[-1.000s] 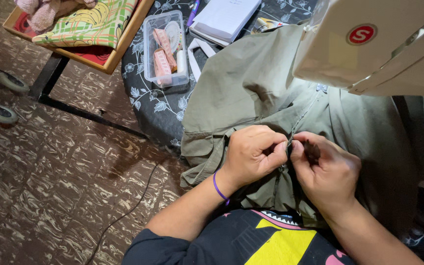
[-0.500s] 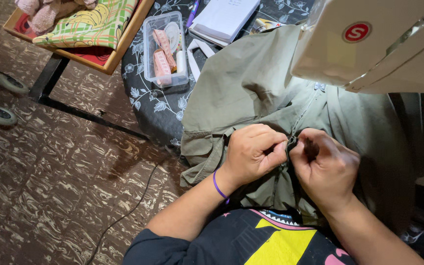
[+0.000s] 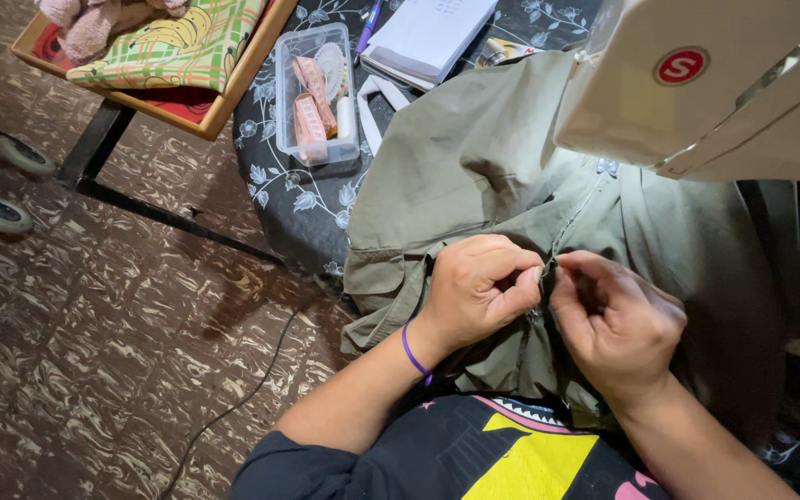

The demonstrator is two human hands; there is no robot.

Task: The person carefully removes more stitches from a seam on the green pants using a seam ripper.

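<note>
Pinching a seam of the olive-green garment (image 3: 474, 176), left hand (image 3: 476, 289) and right hand (image 3: 615, 319) meet fingertip to fingertip above the lap; garment drapes over the floral desk (image 3: 298, 199), beneath a white sewing machine (image 3: 706, 83), near a clear plastic box (image 3: 317, 93).

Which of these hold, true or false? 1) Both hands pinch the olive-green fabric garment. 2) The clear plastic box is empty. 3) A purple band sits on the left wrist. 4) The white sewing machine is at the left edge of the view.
1) True: the left hand and right hand pinch the olive-green fabric garment at one seam.
2) False: the clear plastic box holds pink folded pieces and a white item.
3) True: a purple band circles the left wrist.
4) False: the white sewing machine is at the upper right.
</note>
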